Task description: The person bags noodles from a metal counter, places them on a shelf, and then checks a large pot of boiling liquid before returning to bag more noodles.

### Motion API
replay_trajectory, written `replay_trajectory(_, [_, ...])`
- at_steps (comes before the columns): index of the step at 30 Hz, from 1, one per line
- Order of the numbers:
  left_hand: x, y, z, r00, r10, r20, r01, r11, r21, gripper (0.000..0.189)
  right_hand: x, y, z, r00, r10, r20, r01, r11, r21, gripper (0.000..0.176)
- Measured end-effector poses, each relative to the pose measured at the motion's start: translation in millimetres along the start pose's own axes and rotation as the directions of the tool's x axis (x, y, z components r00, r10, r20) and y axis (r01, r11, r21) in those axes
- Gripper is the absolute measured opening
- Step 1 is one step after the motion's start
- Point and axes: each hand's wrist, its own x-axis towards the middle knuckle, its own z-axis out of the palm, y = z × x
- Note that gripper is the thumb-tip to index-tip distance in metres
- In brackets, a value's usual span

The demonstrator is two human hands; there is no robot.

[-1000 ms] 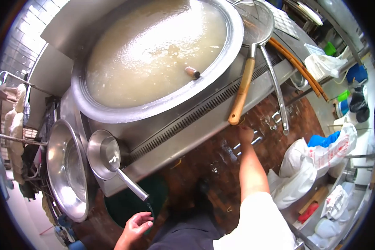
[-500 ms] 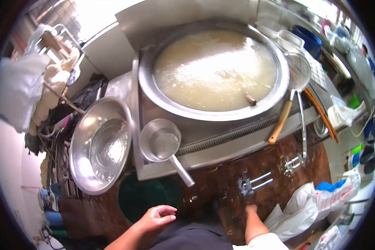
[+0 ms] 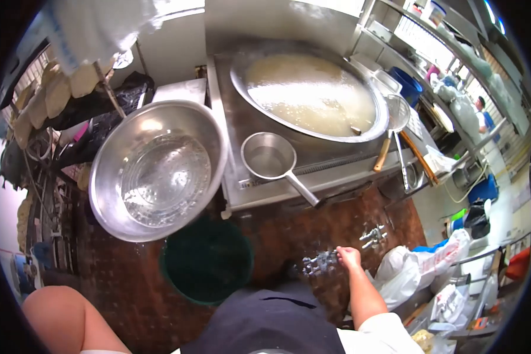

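My right hand [image 3: 348, 258] reaches down and forward with its fingers curled closed at the end of a silvery metal fitting [image 3: 318, 264], which looks like a valve low above the brown floor. A second similar fitting [image 3: 373, 236] is a little farther right. At the lower left only part of my bent left arm [image 3: 56, 312] shows; the hand itself is out of sight. Ahead, a long-handled metal saucepan [image 3: 269, 156] rests on the stove's front left corner. Behind it sits a wide metal wok [image 3: 304, 133] full of cloudy, pale liquid.
A large metal basin [image 3: 109, 177] with clear water stands left of the stove, above a dark green tub [image 3: 206, 262]. Right of the wok lie a wire skimmer [image 3: 399, 112] and wooden sticks [image 3: 419, 156]. White plastic bags [image 3: 430, 259] crowd the right floor. Another person [image 3: 484, 121] stands far right.
My right hand has moved forward to the metal fitting, its fingers now closed there. My left hand has left the space by the green tub and gone out of sight. The view has shifted.
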Motion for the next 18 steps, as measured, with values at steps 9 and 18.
replay_trajectory(9, [-25, -7, -78, 0.999, -0.004, -0.044, 0.006, 0.999, 0.043, 0.012, -57, 75, 30, 0.990, -0.130, -0.057, 0.098, 0.918, -0.385, 0.033])
replay_trajectory(18, [-33, -5, -91, 0.997, -0.015, -0.076, 0.021, 0.997, 0.069, 0.010, -75, 51, 26, 0.992, 0.087, -0.090, -0.106, 0.965, -0.241, 0.029])
